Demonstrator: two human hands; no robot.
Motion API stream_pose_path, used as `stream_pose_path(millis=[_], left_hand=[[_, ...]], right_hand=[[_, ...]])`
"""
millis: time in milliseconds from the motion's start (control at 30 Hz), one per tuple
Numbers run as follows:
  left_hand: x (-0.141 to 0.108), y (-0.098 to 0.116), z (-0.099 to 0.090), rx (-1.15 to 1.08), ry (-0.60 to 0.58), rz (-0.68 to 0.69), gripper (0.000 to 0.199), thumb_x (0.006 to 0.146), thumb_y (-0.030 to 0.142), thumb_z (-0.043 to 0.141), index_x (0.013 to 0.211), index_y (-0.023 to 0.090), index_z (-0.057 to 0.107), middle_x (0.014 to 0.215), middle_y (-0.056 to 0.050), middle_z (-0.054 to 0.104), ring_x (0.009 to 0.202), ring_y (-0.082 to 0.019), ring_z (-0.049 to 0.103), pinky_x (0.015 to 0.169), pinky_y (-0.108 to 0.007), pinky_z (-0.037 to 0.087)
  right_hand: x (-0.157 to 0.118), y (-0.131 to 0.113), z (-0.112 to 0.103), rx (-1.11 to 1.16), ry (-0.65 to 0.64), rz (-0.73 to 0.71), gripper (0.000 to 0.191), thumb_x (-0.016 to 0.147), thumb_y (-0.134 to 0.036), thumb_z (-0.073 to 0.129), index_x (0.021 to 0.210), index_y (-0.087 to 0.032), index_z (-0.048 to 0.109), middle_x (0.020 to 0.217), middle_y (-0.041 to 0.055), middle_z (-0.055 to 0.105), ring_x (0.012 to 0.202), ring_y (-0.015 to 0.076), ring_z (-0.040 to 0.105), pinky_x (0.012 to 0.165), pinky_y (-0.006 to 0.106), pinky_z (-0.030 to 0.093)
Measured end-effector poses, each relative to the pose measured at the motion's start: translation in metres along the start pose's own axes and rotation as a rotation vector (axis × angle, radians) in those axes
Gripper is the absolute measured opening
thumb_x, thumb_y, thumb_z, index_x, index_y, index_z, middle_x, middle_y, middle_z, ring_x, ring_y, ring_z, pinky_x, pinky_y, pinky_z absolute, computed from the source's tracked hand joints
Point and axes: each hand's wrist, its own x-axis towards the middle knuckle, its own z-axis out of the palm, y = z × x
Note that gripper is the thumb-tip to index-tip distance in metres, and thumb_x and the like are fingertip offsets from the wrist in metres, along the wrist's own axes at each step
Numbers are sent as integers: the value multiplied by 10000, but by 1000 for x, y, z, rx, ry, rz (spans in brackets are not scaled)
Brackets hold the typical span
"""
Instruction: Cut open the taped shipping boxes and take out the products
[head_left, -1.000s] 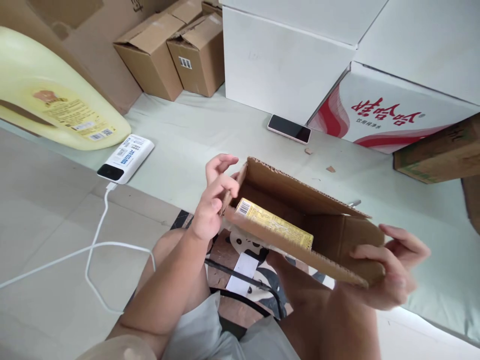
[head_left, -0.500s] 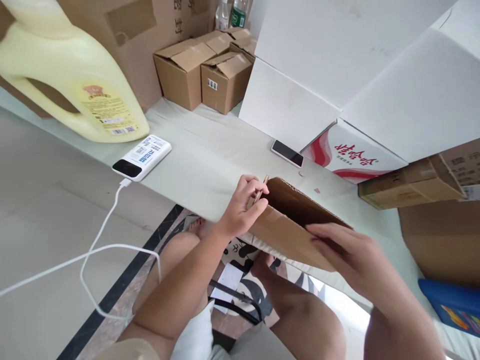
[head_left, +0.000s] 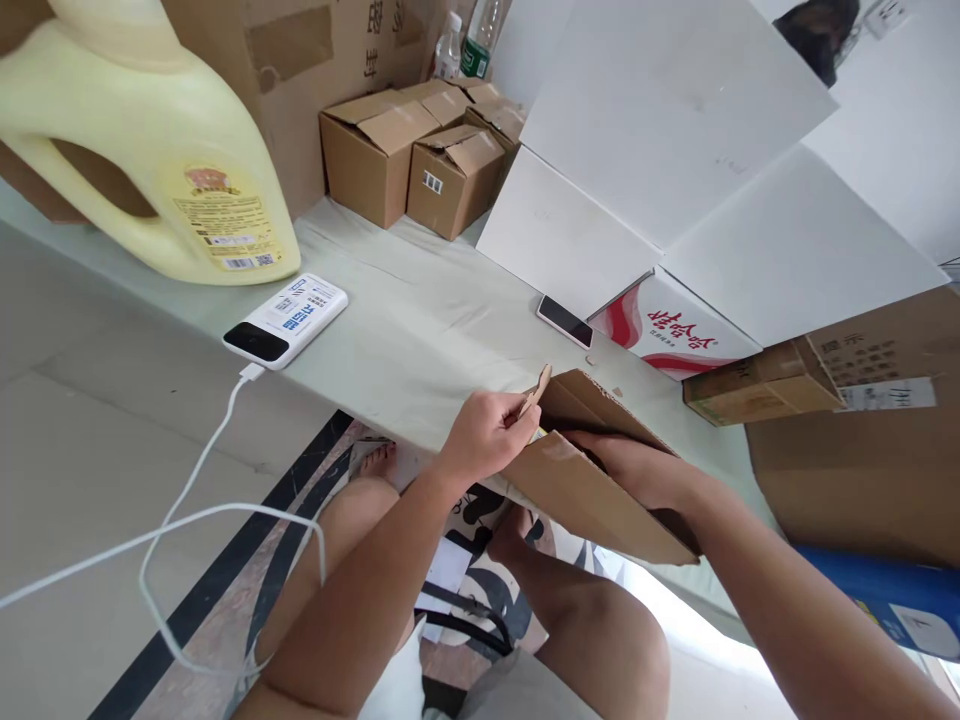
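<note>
A long, open brown cardboard box (head_left: 600,500) is in front of the person, by the near edge of a table covered in pale green cloth (head_left: 420,320). I cannot tell if the box rests on the table or is held up. The left hand (head_left: 484,435) is at the left end of the box, with its thumb and fingers pinched together on a small brown cardboard flap (head_left: 535,392). The right hand (head_left: 619,462) reaches down inside the box. Its fingertips are hidden by the box, so I cannot tell if they are apart or hold something.

Just behind the box lies a flat phone with a black screen (head_left: 565,322). Behind the box and a bit to the right is a white box with red waves and red writing (head_left: 671,328). To the left of the box is a white plastic block with a black end (head_left: 286,322), with a white cord (head_left: 196,475) plugged in. Farther left of the box stands a big pale yellow plastic jug with a handle (head_left: 225,130). Small brown cardboard boxes (head_left: 375,170) sit well behind the box, to its left.
</note>
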Motion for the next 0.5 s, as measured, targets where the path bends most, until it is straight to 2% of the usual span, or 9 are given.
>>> stream_pose_path(millis=[133, 200, 300, 333, 400, 467, 500], left_hand=[[1, -2, 1, 56, 38, 9, 468, 948, 413, 476, 591, 220, 243, 534, 41, 257, 514, -103, 264, 535, -306, 181], [1, -2, 1, 75, 55, 13, 475, 959, 430, 466, 589, 221, 255, 527, 38, 269, 509, -106, 282, 532, -306, 184], [1, -2, 0, 89, 102, 9, 479, 972, 440, 450, 588, 223, 263, 522, 38, 269, 503, -105, 289, 528, -301, 194], [1, -2, -1, 92, 130, 10, 480, 972, 441, 450, 587, 223, 263, 521, 40, 264, 501, -104, 287, 526, -298, 198], [2, -2, -3, 93, 208, 9, 478, 967, 438, 461, 582, 224, 275, 518, 41, 280, 502, -103, 308, 521, -287, 216], [3, -4, -6, 76, 292, -14, 469, 961, 443, 481, 575, 224, 328, 501, 37, 346, 500, -107, 369, 509, -271, 253], [4, -5, -7, 54, 330, -43, 463, 959, 451, 493, 576, 225, 363, 491, 33, 386, 496, -110, 406, 500, -264, 277]], right_hand=[[-3, 1, 7, -237, 26, 133, 653, 889, -289, 570, 1538, -303, 499, 1259, 94, 754, 1052, 302, 741, 811, 382, 549], [-5, 3, 7, -291, 55, 159, 631, 899, -285, 561, 1526, -320, 502, 1179, 89, 778, 950, 285, 755, 722, 349, 517], [-14, 5, 0, -307, 139, 90, 561, 883, -306, 600, 1444, -319, 582, 1216, 74, 769, 988, 277, 748, 724, 333, 516], [-20, 5, -5, -312, 206, 81, 527, 878, -338, 617, 1404, -308, 613, 1222, 70, 767, 987, 275, 745, 725, 332, 523], [-38, 6, -16, -294, 391, 78, 497, 857, -426, 658, 1333, -284, 659, 1149, 66, 783, 870, 247, 742, 668, 321, 525], [-60, 7, -27, -219, 647, 64, 518, 818, -492, 711, 1285, -268, 689, 1055, 63, 791, 746, 214, 719, 594, 306, 522], [-71, 8, -30, -146, 796, 50, 542, 792, -499, 748, 1276, -261, 697, 1047, 70, 789, 749, 214, 723, 586, 307, 538]])
